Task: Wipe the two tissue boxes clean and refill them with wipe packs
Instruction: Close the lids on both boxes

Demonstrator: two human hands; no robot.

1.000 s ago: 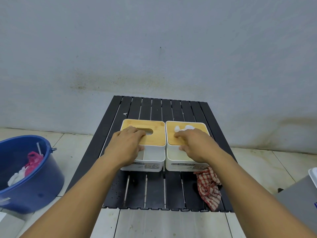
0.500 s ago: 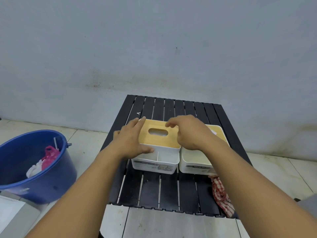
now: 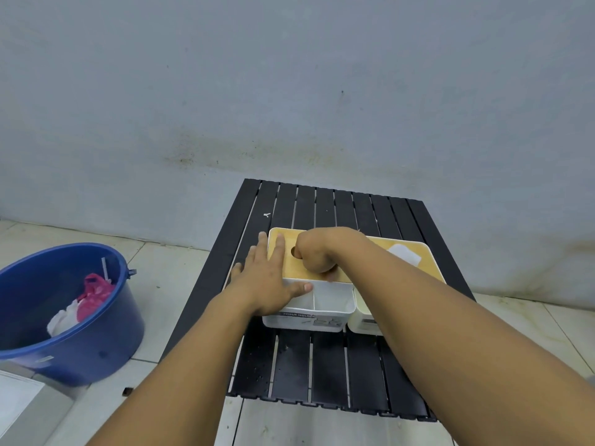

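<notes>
Risk, lid: your right hand (image 3: 317,252) works at the slot (image 3: 293,251) in the wooden lid (image 3: 289,268). Pull up hard and I judge the lid could lift off the left box (image 3: 322,312) or tip it forward.
Risk, sliding: both boxes stand touching, near the middle of the slatted surface (image 3: 322,365). A sideways shove could push the right box (image 3: 365,317) toward the edge.
Risk, crossed arms: your right forearm passes over the right box and its wipe (image 3: 404,257). A careless drag back could snag that wipe.
Left fingers: your left hand (image 3: 267,281) lies flat on the lid's left side, fingers straight and spread. The thumb rests along the front rim, pressing down and gripping nothing.
Right fingers: clenched over the slot, knuckles up. Whether they pinch a wipe or hook the lid's edge is hidden, so you cannot tell.
Where things are: the left box shows an open front compartment with a divider. The right box already has a wipe poking through its lid.
Elsewhere: a blue bucket (image 3: 106,333) holding pink and white bags sits on the floor to your left.
</notes>
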